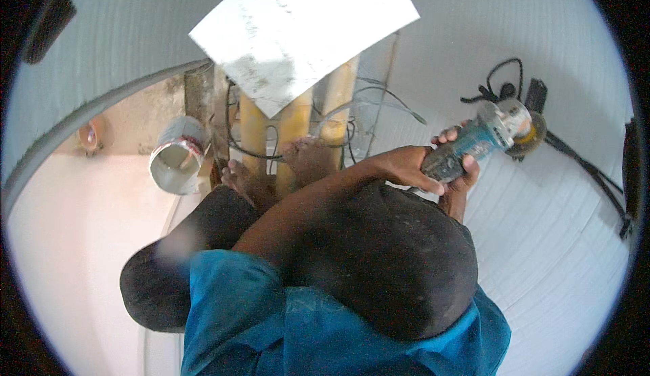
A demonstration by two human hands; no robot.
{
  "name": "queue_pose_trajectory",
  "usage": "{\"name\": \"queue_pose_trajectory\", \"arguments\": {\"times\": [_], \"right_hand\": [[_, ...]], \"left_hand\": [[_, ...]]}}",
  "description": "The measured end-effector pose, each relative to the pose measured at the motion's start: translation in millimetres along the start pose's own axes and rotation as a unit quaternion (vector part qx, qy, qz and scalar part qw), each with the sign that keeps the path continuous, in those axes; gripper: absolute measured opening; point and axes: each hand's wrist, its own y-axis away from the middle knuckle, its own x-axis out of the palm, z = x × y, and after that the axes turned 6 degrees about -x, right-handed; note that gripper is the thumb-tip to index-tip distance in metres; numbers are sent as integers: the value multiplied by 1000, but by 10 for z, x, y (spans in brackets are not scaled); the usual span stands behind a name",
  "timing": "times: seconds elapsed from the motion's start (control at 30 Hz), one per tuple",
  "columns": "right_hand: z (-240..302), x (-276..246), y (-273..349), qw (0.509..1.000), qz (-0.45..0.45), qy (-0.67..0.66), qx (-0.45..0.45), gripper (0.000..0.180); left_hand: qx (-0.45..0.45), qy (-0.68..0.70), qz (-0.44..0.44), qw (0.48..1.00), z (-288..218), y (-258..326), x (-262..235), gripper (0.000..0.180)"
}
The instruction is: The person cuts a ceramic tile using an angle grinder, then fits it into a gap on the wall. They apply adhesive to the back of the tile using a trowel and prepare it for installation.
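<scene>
An angle grinder (467,151) with a teal body, a dark rear end and a silver head is held up to the right of my raised knee. Its round disc (530,137) points right, away from my body; whether it spins I cannot tell. My left hand (411,167) reaches across from the left and closes on the dark rear end, thumb along the near side. From below, my right hand (460,181) wraps round the body; its palm is hidden by the tool. A white flat panel (305,30) with grey smudges lies ahead of my feet, touched by neither hand.
The panel rests over yellow pipes (296,115), with dark cables (237,142) looped among them. At left stands a grey bucket (177,159) with pale residue. Black cords (589,162) lie on the white ridged sheet (548,240) at right. My bare feet (308,156) are by the pipes.
</scene>
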Motion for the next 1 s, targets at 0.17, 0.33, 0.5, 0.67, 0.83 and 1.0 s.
{"name": "queue_pose_trajectory", "arguments": {"times": [0.17, 0.33, 0.5, 0.67, 0.83, 1.0], "right_hand": [[-3, 240, -39, 999, -12, 49, -2, 86], [-129, 487, 99, 983, -124, 129, -30, 98], [-129, 485, 94, 972, -182, 145, 37, 49], [-75, 332, 39, 973, -222, 62, 8, 56], [-122, 297, -60, 970, -241, 29, -22, 52], [-256, 395, -183, 951, -259, 157, -61, 34]], "left_hand": [[5, -162, -151, 975, -151, 111, -3, 87], [17, -240, -215, 946, -172, 78, -69, 102], [-12, -299, -216, 929, -84, -57, -21, 98], [131, -88, -280, 947, 107, -8, 112, 82], [-39, -70, -337, 938, 152, 73, 66, 59], [-39, 102, -334, 936, 122, 138, 61, 49]]}}
